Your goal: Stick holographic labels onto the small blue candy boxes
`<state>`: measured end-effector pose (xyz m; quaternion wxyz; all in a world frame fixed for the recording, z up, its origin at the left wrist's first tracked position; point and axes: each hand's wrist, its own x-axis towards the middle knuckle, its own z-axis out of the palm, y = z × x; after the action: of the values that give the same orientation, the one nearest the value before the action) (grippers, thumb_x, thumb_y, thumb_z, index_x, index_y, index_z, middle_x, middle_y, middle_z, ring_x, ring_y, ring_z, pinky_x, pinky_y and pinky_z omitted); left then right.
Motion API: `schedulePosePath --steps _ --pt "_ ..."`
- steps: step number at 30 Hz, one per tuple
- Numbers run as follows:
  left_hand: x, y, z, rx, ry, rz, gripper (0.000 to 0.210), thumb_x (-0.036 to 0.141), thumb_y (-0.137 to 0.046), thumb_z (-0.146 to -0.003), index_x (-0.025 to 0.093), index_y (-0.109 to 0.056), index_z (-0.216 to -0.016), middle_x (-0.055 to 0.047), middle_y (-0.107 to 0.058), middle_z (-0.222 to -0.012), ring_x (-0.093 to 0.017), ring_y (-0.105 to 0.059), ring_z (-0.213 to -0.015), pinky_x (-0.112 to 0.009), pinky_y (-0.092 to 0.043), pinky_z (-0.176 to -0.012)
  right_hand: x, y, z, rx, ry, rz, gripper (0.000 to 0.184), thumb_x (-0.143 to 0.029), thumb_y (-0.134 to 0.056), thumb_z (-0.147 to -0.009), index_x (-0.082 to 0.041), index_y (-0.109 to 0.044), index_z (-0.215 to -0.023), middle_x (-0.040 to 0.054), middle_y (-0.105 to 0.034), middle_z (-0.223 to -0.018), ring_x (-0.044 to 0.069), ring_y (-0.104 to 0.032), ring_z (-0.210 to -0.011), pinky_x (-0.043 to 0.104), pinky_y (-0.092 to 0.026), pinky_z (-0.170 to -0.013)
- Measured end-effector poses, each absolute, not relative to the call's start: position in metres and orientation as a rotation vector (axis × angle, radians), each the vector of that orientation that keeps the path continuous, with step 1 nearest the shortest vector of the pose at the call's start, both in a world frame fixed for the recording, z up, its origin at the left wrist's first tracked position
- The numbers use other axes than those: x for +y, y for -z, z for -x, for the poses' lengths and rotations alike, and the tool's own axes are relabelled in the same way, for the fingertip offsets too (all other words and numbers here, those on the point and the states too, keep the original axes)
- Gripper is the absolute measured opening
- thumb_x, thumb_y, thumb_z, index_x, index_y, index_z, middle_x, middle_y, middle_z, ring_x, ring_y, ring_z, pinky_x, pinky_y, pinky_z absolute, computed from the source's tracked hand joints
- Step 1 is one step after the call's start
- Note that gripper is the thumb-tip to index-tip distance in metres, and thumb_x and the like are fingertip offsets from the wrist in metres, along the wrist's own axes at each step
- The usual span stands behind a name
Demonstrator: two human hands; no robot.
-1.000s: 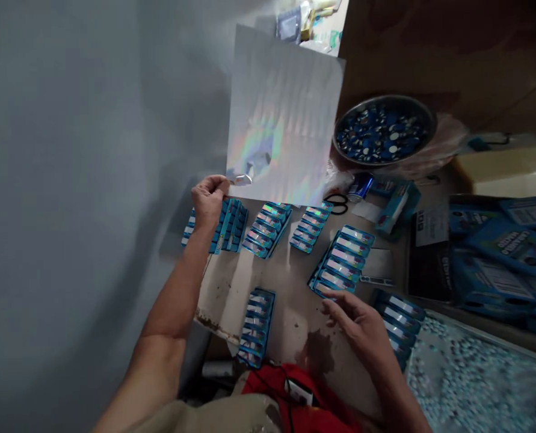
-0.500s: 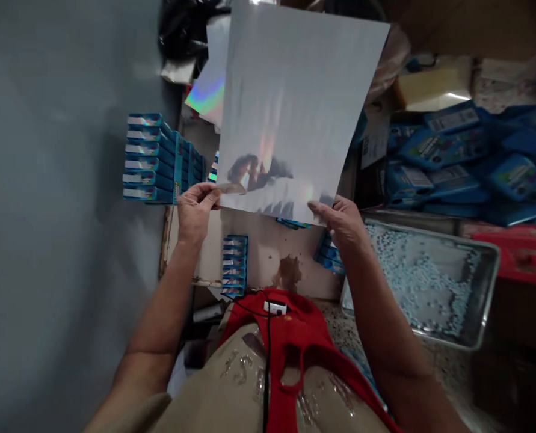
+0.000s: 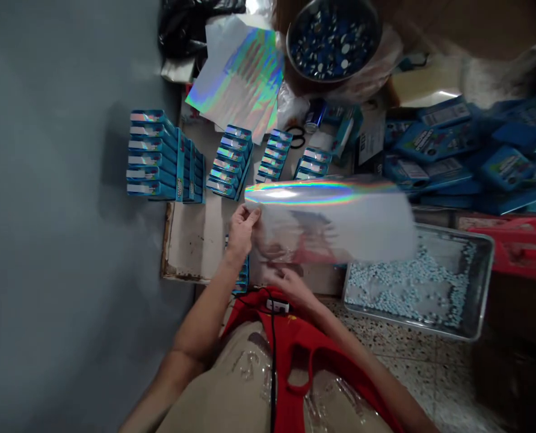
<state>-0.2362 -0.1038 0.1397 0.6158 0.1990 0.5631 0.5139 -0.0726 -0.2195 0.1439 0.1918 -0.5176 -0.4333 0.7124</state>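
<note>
A shiny silver holographic sheet (image 3: 362,231) is held sideways in front of me, its upper part curved and throwing a rainbow streak. My left hand (image 3: 244,227) is closed on the sheet's left edge, pinching it between thumb and fingers. Just below the lower edge of the sheet is my right hand (image 3: 292,285), blurred, with its fingers stretched out to the left. Whether it touches the sheet is hard to see. Behind the sheet stand rows of small blue boxes (image 3: 229,161), partly covered by it. More holographic sheets (image 3: 245,78) lie at the back.
A tall stack of blue boxes (image 3: 153,156) stands at the left. At the back are a metal bowl (image 3: 289,45) of blue pieces, a can (image 3: 315,114) and scissors (image 3: 297,137). To the right lie blue packs (image 3: 434,144) and a metal tray (image 3: 486,282) with small pale beads.
The sheet has come down from upright to sideways and swung right. My left hand has moved right, still gripping it. My right hand has left its corner and moved down and left.
</note>
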Motion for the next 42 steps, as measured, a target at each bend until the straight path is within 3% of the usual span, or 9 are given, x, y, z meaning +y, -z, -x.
schedulePosePath --steps 3,5,10,12,17,21,29,36,42 --pt "-0.075 -0.146 0.289 1.212 -0.795 -0.656 0.047 0.044 -0.099 -0.056 0.017 -0.064 -0.074 0.003 -0.062 -0.067 -0.009 -0.054 -0.059 -0.018 -0.045 -0.056 -0.228 -0.181 0.057 -1.459 -2.511 1.078 0.041 -0.053 -0.073 -0.088 -0.019 -0.079 -0.111 0.0029 -0.08 -0.097 0.018 -0.072 -0.085 0.029 -0.058 -0.076" --pt "-0.055 -0.158 0.317 1.168 -0.658 -0.774 0.044 0.043 -0.098 -0.056 0.017 -0.068 -0.075 0.001 -0.064 -0.068 -0.01 -0.053 -0.056 -0.019 -0.043 -0.052 -0.212 -0.216 0.048 -1.471 -2.429 0.988 0.036 -0.049 -0.066 -0.097 -0.022 -0.078 -0.119 0.0031 -0.08 -0.107 0.018 -0.074 -0.094 0.03 -0.058 -0.085" --pt "-0.02 -0.198 0.311 0.937 -0.361 -1.14 0.03 0.041 -0.09 -0.068 0.018 -0.073 -0.076 -0.003 -0.067 -0.071 -0.014 -0.057 -0.06 -0.022 -0.044 -0.053 -0.12 -0.26 0.038 -1.565 -1.054 1.462 0.029 -0.042 -0.065 -0.099 -0.025 -0.074 -0.12 0.0069 -0.075 -0.123 0.024 -0.067 -0.12 0.043 -0.052 -0.11" --pt "-0.012 -0.21 0.292 0.811 -0.28 -1.267 0.022 0.038 -0.085 -0.073 0.019 -0.074 -0.076 -0.003 -0.068 -0.072 -0.015 -0.059 -0.063 -0.023 -0.046 -0.057 -0.085 -0.252 0.035 -1.675 -0.831 1.468 0.041 -0.04 -0.075 -0.091 -0.024 -0.07 -0.129 0.0088 -0.071 -0.132 0.028 -0.063 -0.128 0.048 -0.049 -0.113" --pt "0.001 -0.213 0.262 0.707 -0.223 -1.469 0.011 0.027 -0.079 -0.076 0.021 -0.072 -0.069 0.0 -0.066 -0.068 -0.013 -0.057 -0.063 -0.023 -0.045 -0.061 -0.069 -0.226 0.017 -1.75 -1.088 1.396 0.037 -0.026 -0.071 -0.091 -0.022 -0.072 -0.128 0.0028 -0.078 -0.101 0.019 -0.074 -0.091 0.037 -0.059 -0.091" --pt "-0.007 -0.209 0.244 0.814 -0.247 -1.54 0.009 0.025 -0.08 -0.078 0.021 -0.073 -0.073 0.0 -0.068 -0.069 -0.014 -0.06 -0.063 -0.025 -0.046 -0.063 -0.092 -0.227 -0.003 -1.59 -1.079 1.529 0.026 -0.027 -0.072 -0.088 -0.021 -0.08 -0.112 0.0035 -0.081 -0.097 0.019 -0.076 -0.087 0.035 -0.06 -0.088" --pt "-0.056 -0.2 0.171 1.061 -0.704 -2.003 0.014 0.035 -0.079 -0.091 0.027 -0.079 -0.103 -0.002 -0.076 -0.095 -0.02 -0.069 -0.094 -0.043 -0.046 -0.11 -0.109 -0.223 -0.039 -1.308 -1.165 1.693 0.031 -0.034 -0.079 -0.08 -0.021 -0.083 -0.108 0.0029 -0.083 -0.088 0.021 -0.078 -0.083 0.033 -0.061 -0.079" --pt "-0.065 -0.165 0.136 0.976 -0.686 -2.241 0.019 0.039 -0.071 -0.098 0.029 -0.081 -0.111 -0.005 -0.069 -0.09 -0.021 -0.06 -0.091 -0.037 -0.046 -0.088 -0.125 -0.214 -0.081 -1.354 -1.164 1.728 0.028 -0.036 -0.078 -0.08 -0.022 -0.085 -0.103 0.003 -0.082 -0.086 0.02 -0.075 -0.077 0.03 -0.057 -0.072" --pt "-0.071 -0.172 0.11 0.903 -0.527 -2.315 0.013 0.034 -0.07 -0.098 0.028 -0.082 -0.099 -0.005 -0.07 -0.089 -0.022 -0.059 -0.09 -0.041 -0.043 -0.096 -0.131 -0.209 -0.113 -1.52 -1.263 1.868 0.023 -0.03 -0.079 -0.078 -0.018 -0.085 -0.097 0.0017 -0.078 -0.074 0.016 -0.068 -0.07 0.025 -0.046 -0.065"
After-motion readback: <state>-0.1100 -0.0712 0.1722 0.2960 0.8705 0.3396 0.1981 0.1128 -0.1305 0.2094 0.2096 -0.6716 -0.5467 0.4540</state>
